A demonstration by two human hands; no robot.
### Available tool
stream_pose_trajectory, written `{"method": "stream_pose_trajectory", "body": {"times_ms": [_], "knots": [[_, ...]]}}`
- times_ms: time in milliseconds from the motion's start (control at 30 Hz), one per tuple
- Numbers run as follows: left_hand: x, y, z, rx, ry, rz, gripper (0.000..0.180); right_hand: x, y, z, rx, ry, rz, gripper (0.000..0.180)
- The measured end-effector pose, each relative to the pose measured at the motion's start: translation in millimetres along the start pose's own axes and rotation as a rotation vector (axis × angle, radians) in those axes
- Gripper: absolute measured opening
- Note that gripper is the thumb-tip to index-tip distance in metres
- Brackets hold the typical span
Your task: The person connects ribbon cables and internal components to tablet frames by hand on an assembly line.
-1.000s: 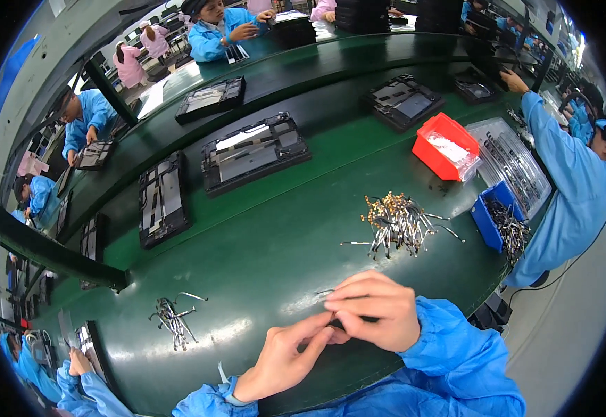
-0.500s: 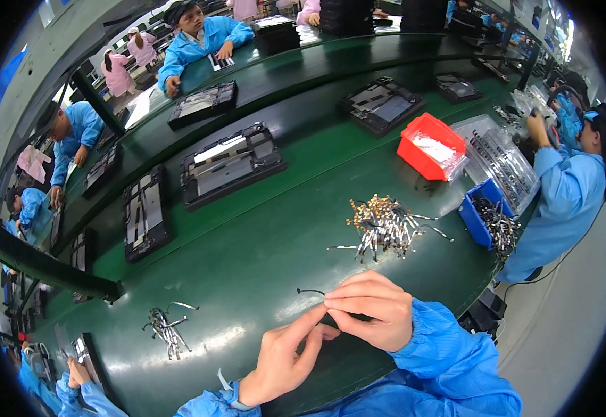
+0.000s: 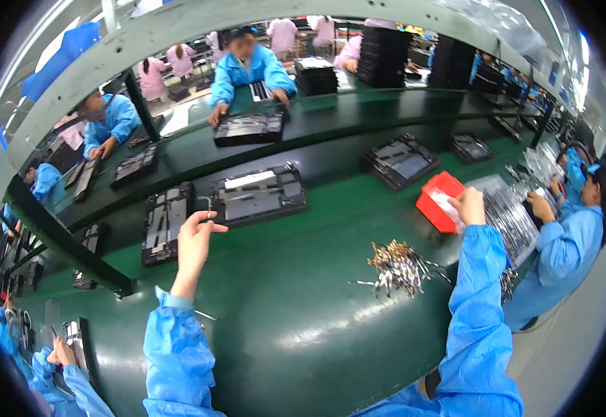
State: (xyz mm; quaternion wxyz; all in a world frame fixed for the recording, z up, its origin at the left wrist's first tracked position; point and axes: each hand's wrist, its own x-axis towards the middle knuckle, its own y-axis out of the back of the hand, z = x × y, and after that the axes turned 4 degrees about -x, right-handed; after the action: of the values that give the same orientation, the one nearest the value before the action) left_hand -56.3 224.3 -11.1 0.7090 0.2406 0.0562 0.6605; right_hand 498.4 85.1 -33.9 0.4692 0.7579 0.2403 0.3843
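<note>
My left hand (image 3: 197, 243) is raised by the near edges of two dark flat device housings, the left housing (image 3: 168, 226) and the wider housing (image 3: 260, 194). A short thin cable (image 3: 210, 203) sticks up from its pinched thumb and fingers. My right hand (image 3: 469, 207) is at the red bin (image 3: 436, 208), which has white contents; its fingers are drawn together over the bin's right side. What they grip, if anything, is hidden. A pile of small cables (image 3: 399, 271) with golden ends lies on the green table, left of my right forearm.
Beyond the right hand is a clear plastic tray (image 3: 504, 215) of small parts, with a co-worker (image 3: 567, 229) beside it. More housings (image 3: 401, 161) lie along the table. A green post (image 3: 73, 236) rises at left. Across the table, a person in blue (image 3: 247, 69) touches a housing.
My hands have parted from their meeting point over the near table. The left has gone forward and left with the cable, the right forward and right to the red bin. The view has shifted.
</note>
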Motion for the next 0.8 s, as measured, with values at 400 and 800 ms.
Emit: {"method": "stream_pose_trajectory", "body": {"times_ms": [400, 800], "knots": [[70, -16, -70, -0.312, 0.176, -0.048, 0.031, -30, -166, -289, 0.686, 0.568, -0.299, 0.052], [-161, -42, 81, -0.721, 0.492, -0.584, 0.021, -21, -65, -289, 1.264, 0.601, -1.322, 0.061]]}}
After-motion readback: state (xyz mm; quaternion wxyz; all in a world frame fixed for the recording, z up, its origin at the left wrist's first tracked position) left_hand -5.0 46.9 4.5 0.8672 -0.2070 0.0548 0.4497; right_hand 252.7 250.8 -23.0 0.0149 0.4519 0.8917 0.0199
